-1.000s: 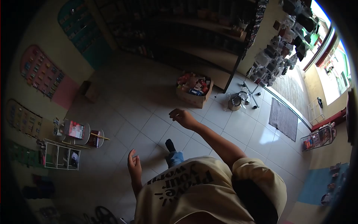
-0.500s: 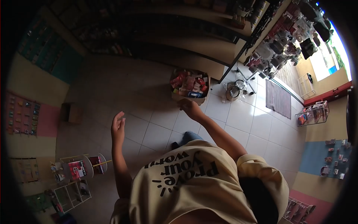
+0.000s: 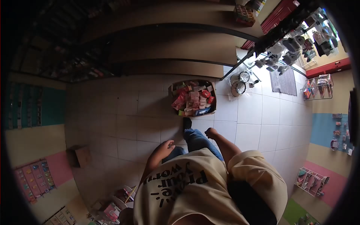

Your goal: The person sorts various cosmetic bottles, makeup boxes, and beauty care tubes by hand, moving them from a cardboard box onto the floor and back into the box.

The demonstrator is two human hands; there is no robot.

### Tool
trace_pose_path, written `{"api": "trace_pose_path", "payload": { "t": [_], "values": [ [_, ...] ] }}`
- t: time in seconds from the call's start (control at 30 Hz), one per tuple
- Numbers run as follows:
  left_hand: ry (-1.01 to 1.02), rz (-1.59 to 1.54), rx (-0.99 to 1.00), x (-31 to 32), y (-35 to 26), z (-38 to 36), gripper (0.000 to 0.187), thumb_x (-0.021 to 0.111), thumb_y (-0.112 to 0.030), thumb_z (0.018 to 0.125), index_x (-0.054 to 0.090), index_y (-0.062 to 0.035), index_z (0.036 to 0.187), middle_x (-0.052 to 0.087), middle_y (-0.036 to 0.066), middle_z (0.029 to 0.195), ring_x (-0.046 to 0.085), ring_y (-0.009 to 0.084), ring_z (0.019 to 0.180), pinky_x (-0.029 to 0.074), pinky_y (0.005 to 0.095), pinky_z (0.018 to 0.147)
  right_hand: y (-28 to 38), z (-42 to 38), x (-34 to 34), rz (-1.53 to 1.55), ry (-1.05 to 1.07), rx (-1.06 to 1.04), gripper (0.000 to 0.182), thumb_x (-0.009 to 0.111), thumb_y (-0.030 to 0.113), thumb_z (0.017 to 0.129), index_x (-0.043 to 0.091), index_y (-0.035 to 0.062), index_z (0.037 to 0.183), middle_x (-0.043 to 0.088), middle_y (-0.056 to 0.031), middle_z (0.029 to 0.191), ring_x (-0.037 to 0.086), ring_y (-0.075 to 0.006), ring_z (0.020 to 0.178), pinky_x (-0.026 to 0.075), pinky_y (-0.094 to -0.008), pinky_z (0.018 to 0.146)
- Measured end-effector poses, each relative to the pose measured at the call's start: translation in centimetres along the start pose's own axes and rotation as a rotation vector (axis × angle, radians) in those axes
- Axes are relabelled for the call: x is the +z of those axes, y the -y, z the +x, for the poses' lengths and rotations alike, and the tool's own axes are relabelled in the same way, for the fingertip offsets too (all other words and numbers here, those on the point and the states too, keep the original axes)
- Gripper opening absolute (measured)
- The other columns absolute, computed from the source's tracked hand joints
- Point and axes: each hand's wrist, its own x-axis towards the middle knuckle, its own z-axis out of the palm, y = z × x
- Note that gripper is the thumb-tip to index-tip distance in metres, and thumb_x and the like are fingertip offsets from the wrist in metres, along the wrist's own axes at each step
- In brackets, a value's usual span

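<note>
My left hand (image 3: 164,149) is low in front of my body near my left thigh, its fingers loosely bent and apart, with nothing seen in it. On the other side, my right hand (image 3: 212,133) is a fist beside my right leg, touching nothing, and no object shows in it. Ahead of both hands, an open cardboard box (image 3: 170,91) stands on the floor, full of small red, pink and blue packets (image 3: 194,98). One dark shoe (image 3: 187,123) is just short of the box. Neither hand touches the box.
Long brown shelves (image 3: 172,47) with dark metal edges stand beyond the box. Right of it are plastic-wrapped round items (image 3: 239,84), a striped mat (image 3: 284,81) and a rack of hanging goods (image 3: 288,52). A small carton (image 3: 78,155) sits by the left wall.
My right hand has left the near edge of the box and drawn back beside my leg. My left hand has dropped closer to my body. The view has shifted nearer the shelves.
</note>
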Motion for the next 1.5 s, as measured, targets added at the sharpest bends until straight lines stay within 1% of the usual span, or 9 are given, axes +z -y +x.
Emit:
{"api": "trace_pose_path", "payload": {
  "t": [0.1,0.23,0.37,0.47,0.57,0.83,1.1,1.3,1.5],
  "values": [
    [0.061,0.266,-0.06,-2.7,0.1,1.5,0.047,0.059,-0.036,0.089,0.054,-0.0078,0.127,0.059,0.017,0.125,0.059,0.0325,0.11,0.046,0.0406,0.094,0.3,2.0,-1.3,-0.143,-0.102,-0.053,0.022,0.057,0.022,0.087,0.068,0.0053,0.078,0.069,-0.0082,0.072,0.066,-0.0234,0.058,0.054,-0.0362,0.058],
    [0.049,0.39,-0.075,-7.2,-0.9,4.7,0.045,0.058,-0.037,0.088,0.055,-0.01,0.124,0.061,0.017,0.121,0.059,0.0349,0.11,0.046,0.0429,0.093,7.8,-0.2,-10.9,0.751,-0.03,0.158,0.028,0.057,0.025,0.089,0.064,-0.0015,0.095,0.069,-0.0103,0.082,0.066,-0.0189,0.06,0.051,-0.0294,0.052],
    [0.054,0.454,0.044,-11.4,0.5,9.6,0.045,0.057,-0.037,0.089,0.055,-0.0099,0.124,0.062,0.016,0.12,0.06,0.035,0.108,0.047,0.0426,0.091,10.2,1.1,-12.8,0.789,-0.179,0.23,0.024,0.057,0.026,0.092,0.063,0.0032,0.097,0.067,-0.0082,0.079,0.064,-0.017,0.06,0.047,-0.0282,0.048],
    [0.135,0.461,0.088,-15.8,0.2,11.3,0.045,0.057,-0.036,0.089,0.055,-0.0088,0.125,0.061,0.017,0.12,0.06,0.0343,0.109,0.048,0.0418,0.091,11.7,0.9,-11.7,0.943,-0.249,0.323,0.026,0.059,0.023,0.086,0.065,-0.0013,0.082,0.066,-0.01,0.07,0.064,-0.0203,0.056,0.051,-0.0339,0.056],
    [0.251,0.429,0.078,-19.6,1.4,12.8,0.047,0.056,-0.036,0.09,0.053,-0.0072,0.127,0.06,0.018,0.123,0.059,0.0333,0.111,0.047,0.0412,0.093,14.3,0.3,-10.2,0.95,-0.168,0.46,0.028,0.059,0.03,0.091,0.063,0.0028,0.096,0.067,-0.0083,0.08,0.064,-0.0179,0.06,0.045,-0.0309,0.045],
    [0.421,0.732,-0.02,-28.8,2.5,17.6,0.048,0.057,-0.034,0.09,0.053,-0.0047,0.128,0.059,0.02,0.124,0.057,0.0331,0.115,0.044,0.0402,0.097,23.7,-0.1,-5.2,1.15,-0.235,0.531,0.028,0.058,0.026,0.091,0.064,0.0016,0.104,0.069,-0.0104,0.086,0.066,-0.019,0.066,0.048,-0.0306,0.051],
    [0.47,0.855,0.17,-26.4,-2.0,23.1,0.043,0.056,-0.033,0.09,0.056,-0.0045,0.123,0.06,0.019,0.121,0.057,0.0333,0.114,0.045,0.0406,0.095,25.1,-2.9,-1.3,1.315,-0.254,0.647,0.033,0.059,0.026,0.089,0.062,0.0014,0.111,0.069,-0.011,0.089,0.067,-0.0193,0.068,0.048,-0.0312,0.05],
    [0.454,0.516,0.142,-22.0,2.0,26.6,0.037,0.059,-0.031,0.089,0.059,-0.0048,0.116,0.065,0.016,0.112,0.062,0.0308,0.105,0.048,0.0386,0.09,22.5,-4.6,-0.7,1.297,-0.303,0.761,0.03,0.059,0.025,0.087,0.064,-0.0004,0.102,0.069,-0.0113,0.083,0.066,-0.0198,0.065,0.049,-0.0323,0.053],
    [0.543,0.61,0.032,-23.2,6.6,23.9,0.039,0.059,-0.031,0.089,0.059,-0.0052,0.118,0.063,0.018,0.115,0.06,0.0316,0.11,0.046,0.0389,0.094,22.4,-4.4,-2.9,1.396,-0.477,0.727,0.03,0.06,0.022,0.087,0.065,-0.0058,0.098,0.068,-0.0141,0.079,0.066,-0.0215,0.064,0.054,-0.0336,0.062]
  ]
}}
